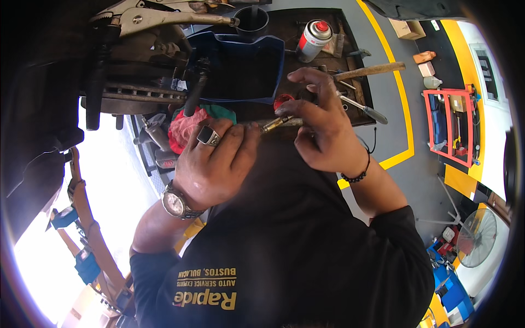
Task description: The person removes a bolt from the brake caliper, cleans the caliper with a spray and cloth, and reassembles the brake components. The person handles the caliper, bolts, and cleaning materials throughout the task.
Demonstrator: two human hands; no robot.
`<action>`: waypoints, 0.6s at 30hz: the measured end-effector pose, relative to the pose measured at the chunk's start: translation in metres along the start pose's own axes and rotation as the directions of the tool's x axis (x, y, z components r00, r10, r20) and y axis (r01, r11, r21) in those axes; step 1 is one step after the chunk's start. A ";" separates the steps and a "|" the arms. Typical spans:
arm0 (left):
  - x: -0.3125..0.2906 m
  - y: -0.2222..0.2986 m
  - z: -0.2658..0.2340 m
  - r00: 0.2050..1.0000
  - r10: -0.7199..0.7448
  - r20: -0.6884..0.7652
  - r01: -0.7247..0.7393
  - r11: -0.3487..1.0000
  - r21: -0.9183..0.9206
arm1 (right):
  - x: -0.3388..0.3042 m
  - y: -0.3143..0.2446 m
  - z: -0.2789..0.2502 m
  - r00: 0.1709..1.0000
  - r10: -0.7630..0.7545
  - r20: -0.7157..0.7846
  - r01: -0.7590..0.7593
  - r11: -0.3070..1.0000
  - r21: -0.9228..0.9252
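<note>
My left hand (214,167), with a ring and a wristwatch, is closed around one end of a slim greasy metal pin (272,125), whose yellowish, shiny end sticks out to the right. My right hand (331,128) is beside that end, its fingers curved and apart. Its index fingertip meets the pin near the tip; the thumb stays clear of it. Just beyond the pin is a small round red container (283,101), partly hidden by my right fingers. A crumpled pink-red rag (186,128) lies behind my left hand.
A brake disc (145,93) and locking pliers (158,19) are at the left. A dark blue bin (278,68), black cup (253,22) and spray can (313,42) sit on the worktop, with a wooden-handled hammer (377,70) and a screwdriver (374,115) to the right.
</note>
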State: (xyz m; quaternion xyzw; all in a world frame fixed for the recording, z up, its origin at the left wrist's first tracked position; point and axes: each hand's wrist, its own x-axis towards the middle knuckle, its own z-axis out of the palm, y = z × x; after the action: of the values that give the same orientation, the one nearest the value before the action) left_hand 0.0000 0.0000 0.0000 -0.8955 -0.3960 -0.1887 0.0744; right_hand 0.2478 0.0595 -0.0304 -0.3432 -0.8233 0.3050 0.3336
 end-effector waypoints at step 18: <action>0.009 0.013 0.013 0.500 -0.572 0.651 0.431 -0.487 -0.759 | -0.027 -0.002 0.039 0.971 -0.168 -0.168 0.057 0.851 -0.523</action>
State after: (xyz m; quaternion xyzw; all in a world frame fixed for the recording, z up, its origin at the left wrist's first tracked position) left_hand 0.0188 0.0012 -0.0079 -0.2971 -0.5087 -0.4556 -0.6673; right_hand 0.2318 0.0266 -0.0611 -0.4005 -0.8542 0.0165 0.3310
